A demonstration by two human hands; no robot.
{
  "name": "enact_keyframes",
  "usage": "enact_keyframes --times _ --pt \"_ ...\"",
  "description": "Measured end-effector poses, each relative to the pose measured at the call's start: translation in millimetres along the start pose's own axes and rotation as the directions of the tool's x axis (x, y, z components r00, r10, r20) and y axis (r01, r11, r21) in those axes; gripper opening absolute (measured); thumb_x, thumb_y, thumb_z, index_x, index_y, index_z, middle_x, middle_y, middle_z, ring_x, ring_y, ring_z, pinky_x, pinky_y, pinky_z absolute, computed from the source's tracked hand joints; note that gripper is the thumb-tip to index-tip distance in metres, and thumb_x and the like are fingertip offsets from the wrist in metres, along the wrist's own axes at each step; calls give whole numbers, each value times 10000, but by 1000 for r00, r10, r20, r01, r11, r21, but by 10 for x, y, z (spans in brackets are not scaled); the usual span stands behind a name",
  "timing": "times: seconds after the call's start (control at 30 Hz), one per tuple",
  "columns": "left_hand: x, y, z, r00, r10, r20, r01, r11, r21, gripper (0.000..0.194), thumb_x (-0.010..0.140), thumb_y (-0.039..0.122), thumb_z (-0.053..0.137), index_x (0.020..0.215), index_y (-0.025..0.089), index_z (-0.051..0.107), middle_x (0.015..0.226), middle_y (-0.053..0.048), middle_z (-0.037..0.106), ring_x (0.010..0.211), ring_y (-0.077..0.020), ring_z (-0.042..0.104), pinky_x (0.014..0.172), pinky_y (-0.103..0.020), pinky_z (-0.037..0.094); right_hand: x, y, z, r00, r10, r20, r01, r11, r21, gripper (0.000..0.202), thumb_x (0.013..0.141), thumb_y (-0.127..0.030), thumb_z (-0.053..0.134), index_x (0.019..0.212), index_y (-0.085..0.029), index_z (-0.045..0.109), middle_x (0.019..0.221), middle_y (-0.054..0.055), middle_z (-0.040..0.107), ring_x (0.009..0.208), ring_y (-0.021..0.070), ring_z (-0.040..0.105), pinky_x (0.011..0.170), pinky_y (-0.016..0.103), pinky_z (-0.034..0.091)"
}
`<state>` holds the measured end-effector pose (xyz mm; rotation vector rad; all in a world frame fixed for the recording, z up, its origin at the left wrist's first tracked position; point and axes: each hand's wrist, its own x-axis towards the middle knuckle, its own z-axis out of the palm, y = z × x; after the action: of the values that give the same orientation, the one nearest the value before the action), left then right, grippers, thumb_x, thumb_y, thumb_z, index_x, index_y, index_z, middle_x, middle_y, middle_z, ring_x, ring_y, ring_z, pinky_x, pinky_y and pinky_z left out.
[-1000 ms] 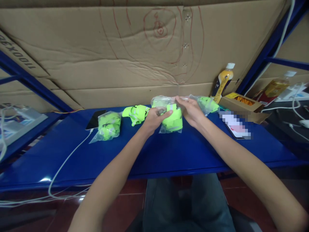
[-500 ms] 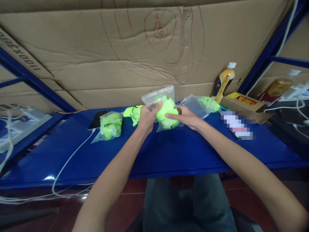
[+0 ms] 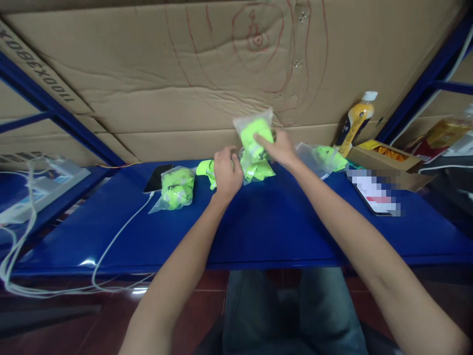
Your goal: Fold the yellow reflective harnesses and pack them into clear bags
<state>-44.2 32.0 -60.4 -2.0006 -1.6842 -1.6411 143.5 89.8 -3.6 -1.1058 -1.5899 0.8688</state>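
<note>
My right hand [image 3: 279, 146] grips a clear plastic bag of neon yellow-green reflective fabric [image 3: 254, 132], thumb across its front, lifted near the cardboard. Below it, another neon bundle [image 3: 259, 170], seemingly bagged, lies on the blue table [image 3: 273, 222]. My left hand [image 3: 228, 172] is apart from the raised bag, fingers loosely bent and spread, with nothing visible in them. A loose neon piece with a silvery stripe [image 3: 206, 170] is partly hidden behind that hand. Further left sits a filled clear bag [image 3: 177, 188]. A flatter bag with neon fabric [image 3: 330, 159] lies to the right.
A black phone [image 3: 158, 178] with a white cable lies at left. At right are a pixelated phone [image 3: 375, 192], an open carton [image 3: 388, 157] with orange items, and a yellow drink bottle [image 3: 356, 123]. Cardboard [image 3: 148, 69] walls the back; a power strip [image 3: 48, 190] is far left.
My left hand has let go of the bag and moved slightly down. The right hand has raised the bag toward the cardboard, uncovering the neon bundle below. The view has shifted slightly.
</note>
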Motion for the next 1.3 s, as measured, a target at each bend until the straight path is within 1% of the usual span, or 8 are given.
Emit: enact_keyframes --times 0.1,0.33,0.5,0.63,0.77,0.9,1.1,1.3 --pt "-35 1 59 982 116 149 -124 991 41 460 1084 404 406 1366 141 658 1365 -216 709 1339 -384 590 1217 -562 395 18 239 133 992 126 -11 -121 924 -362 449 793 -613 862 895 -193 738 1059 186 776 1239 401 699 1067 479 550" --pt "-180 34 180 866 221 448 -280 957 69 867 1046 493 568 1725 69 236 1804 -281 208 1688 -424 221 1351 -578 259 83 305 -228 984 92 -153 -139 932 -335 476 932 -633 698 968 -164 772 1024 181 788 1038 361 758 969 473 583" --pt "-246 15 200 800 163 577 -345 912 221 579 1043 230 460 1595 60 505 1726 -287 383 1650 -447 307 1333 -612 292 -3 330 -430 982 159 -101 -184 694 -696 631 1005 -651 605 1220 -84 777 1286 302 739 1269 439 691 1059 512 540" --pt "-213 3 148 823 144 550 -350 890 291 595 935 110 488 1521 36 562 1660 -296 471 1625 -443 346 1317 -636 319 -151 332 -271 973 219 70 -79 607 -791 716 1072 -666 454 1264 -58 781 1321 331 728 1303 437 686 1075 490 530" --pt "-190 30 109 846 187 500 -346 906 246 612 1002 246 524 1591 81 519 1726 -258 401 1643 -459 296 1315 -665 294 -221 238 -186 976 200 84 -46 573 -818 711 1082 -631 449 1266 -33 787 1363 353 702 1378 489 618 1124 557 487" --pt "-252 78 149 812 213 544 -377 903 208 616 1081 419 501 1663 219 484 1759 -185 390 1670 -471 234 1328 -695 214 -198 146 -427 990 130 58 -16 507 -862 694 1085 -628 451 1288 -52 781 1334 337 717 1340 471 629 1119 566 474" --pt "-302 113 188 802 176 571 -371 896 244 600 1094 385 470 1669 216 484 1733 -198 429 1652 -479 280 1325 -703 204 -196 206 -916 988 134 -71 -95 179 -979 517 909 -370 810 1307 -46 757 1442 331 650 1425 514 532 1168 671 372" --pt "-246 154 172 838 247 486 -366 915 168 616 1082 417 506 1622 120 503 1668 -250 484 1618 -455 336 1314 -669 277 -219 223 -1236 980 51 -194 -198 395 -897 241 866 -159 716 1092 -92 767 1143 258 767 1136 414 733 960 503 549"
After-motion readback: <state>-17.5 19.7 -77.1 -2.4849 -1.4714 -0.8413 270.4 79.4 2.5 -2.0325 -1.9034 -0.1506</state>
